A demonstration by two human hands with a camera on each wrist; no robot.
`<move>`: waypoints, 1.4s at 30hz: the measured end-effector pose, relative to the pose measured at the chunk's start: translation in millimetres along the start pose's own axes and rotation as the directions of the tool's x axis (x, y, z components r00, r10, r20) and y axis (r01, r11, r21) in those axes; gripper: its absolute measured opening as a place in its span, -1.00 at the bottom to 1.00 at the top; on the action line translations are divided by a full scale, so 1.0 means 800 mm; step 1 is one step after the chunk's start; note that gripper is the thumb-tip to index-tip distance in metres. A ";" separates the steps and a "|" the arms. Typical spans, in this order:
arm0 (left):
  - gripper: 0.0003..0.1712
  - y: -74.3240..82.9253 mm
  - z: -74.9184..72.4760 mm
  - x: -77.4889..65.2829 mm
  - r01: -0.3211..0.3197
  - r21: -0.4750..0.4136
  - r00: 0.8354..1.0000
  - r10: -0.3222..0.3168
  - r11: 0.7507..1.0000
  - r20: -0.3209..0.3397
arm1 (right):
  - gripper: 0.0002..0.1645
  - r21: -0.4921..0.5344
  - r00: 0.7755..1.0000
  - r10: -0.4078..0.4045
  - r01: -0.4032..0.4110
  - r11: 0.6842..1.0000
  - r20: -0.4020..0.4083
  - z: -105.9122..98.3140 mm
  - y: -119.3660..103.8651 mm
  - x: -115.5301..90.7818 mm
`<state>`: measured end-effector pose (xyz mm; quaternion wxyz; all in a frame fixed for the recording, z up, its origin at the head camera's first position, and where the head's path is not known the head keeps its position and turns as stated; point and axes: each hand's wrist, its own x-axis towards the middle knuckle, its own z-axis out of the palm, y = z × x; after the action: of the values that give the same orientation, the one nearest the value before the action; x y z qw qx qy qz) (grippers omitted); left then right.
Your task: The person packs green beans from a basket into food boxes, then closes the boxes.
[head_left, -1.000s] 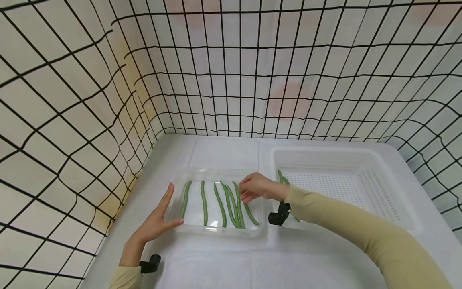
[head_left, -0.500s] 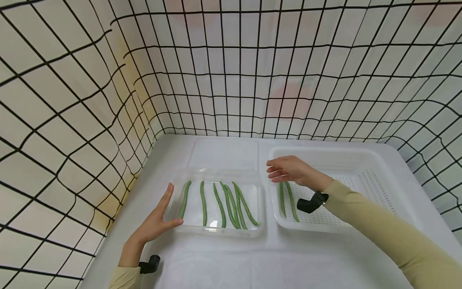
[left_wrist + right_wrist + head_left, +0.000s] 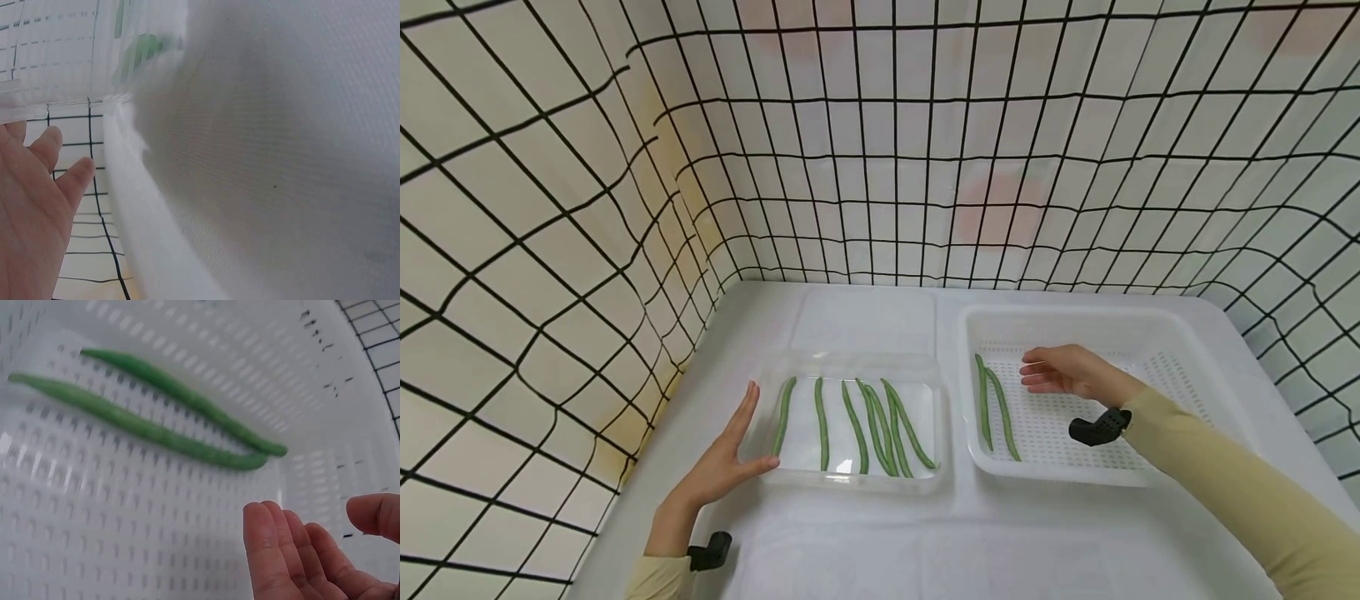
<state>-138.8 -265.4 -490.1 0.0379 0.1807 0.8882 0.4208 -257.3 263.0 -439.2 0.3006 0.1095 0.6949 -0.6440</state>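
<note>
My left hand stays at the left end of a clear plastic tray, fingers extended, thumb at its near left corner. Several green beans lie lengthwise in that tray, the right-hand ones bunched and partly crossing. Over the white perforated basket hovers my right hand, its fingers loosely extended and nothing between fingers and thumb. Just left of it, two green beans lie on the basket floor, meeting at one end in the right wrist view. The left wrist view shows the left palm beside the tray's wall.
Tray and basket stand side by side on a white cloth-covered table, a narrow gap between them. Black grid netting rises behind the table and along both sides. A black wrist camera sits on the right wrist.
My right hand has left a green bean at the tray's right side and moved right, over the basket. My left hand has stayed at the tray.
</note>
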 end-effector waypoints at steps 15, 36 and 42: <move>0.24 0.014 -0.003 -0.002 -0.001 -0.017 1.000 0.001 1.000 -0.001 | -0.54 -0.085 0.993 0.122 -0.121 0.989 0.002 0.022 0.045 0.035; 0.19 0.049 -0.010 -0.003 0.005 -0.030 1.000 -0.005 1.000 0.010 | -0.73 -0.185 0.992 0.052 -0.072 0.980 -0.112 0.070 0.036 0.041; 0.18 0.051 -0.011 -0.003 0.012 -0.032 1.000 -0.011 0.999 0.014 | -0.71 -0.093 0.997 0.041 -0.047 0.995 -0.070 0.053 0.033 0.033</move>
<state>-126.9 -248.4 -453.5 0.0493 0.1779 0.8821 0.4334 -251.9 219.7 -475.3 0.2958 0.1324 0.7318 -0.5996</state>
